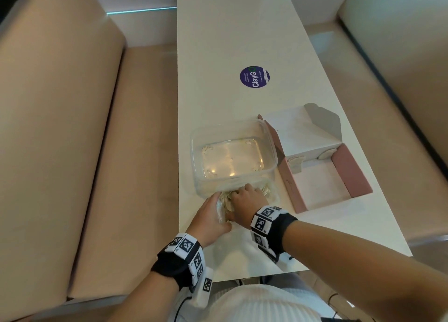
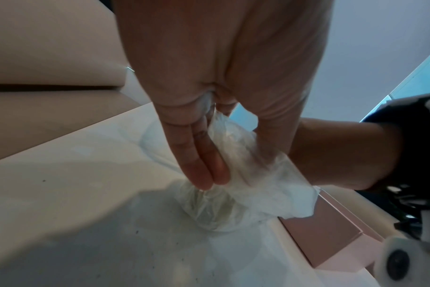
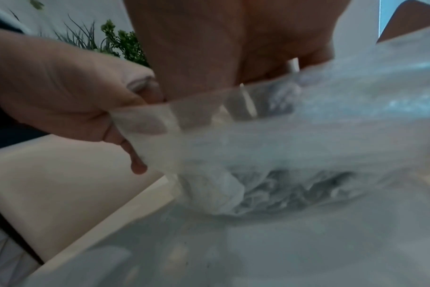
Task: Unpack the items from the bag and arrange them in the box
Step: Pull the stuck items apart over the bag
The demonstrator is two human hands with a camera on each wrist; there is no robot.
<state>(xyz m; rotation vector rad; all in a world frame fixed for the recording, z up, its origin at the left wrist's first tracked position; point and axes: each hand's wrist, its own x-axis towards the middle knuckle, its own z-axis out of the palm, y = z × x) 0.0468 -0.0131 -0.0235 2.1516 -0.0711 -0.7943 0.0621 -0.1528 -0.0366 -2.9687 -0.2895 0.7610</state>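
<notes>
A crumpled clear plastic bag [image 1: 225,201] lies near the table's front edge, against the near wall of a clear plastic tub [image 1: 271,149]. My left hand [image 1: 212,214] pinches the bag's rim [image 3: 145,124] on its left side. My right hand [image 1: 246,195] is curled over the bag from the right, its fingers tucked into the bag's mouth [image 3: 270,93]. What the bag holds is hidden by the wrinkled film [image 2: 255,174]. An open pink and white cardboard box [image 1: 349,174] lies to the right of the tub, with its lid folded back.
The white table [image 1: 218,55] is long and narrow, with a round purple sticker [image 1: 254,77] at its middle. Beige padded benches [image 1: 72,128] run along both sides. The pink box wall [image 2: 331,233] lies close to my right wrist.
</notes>
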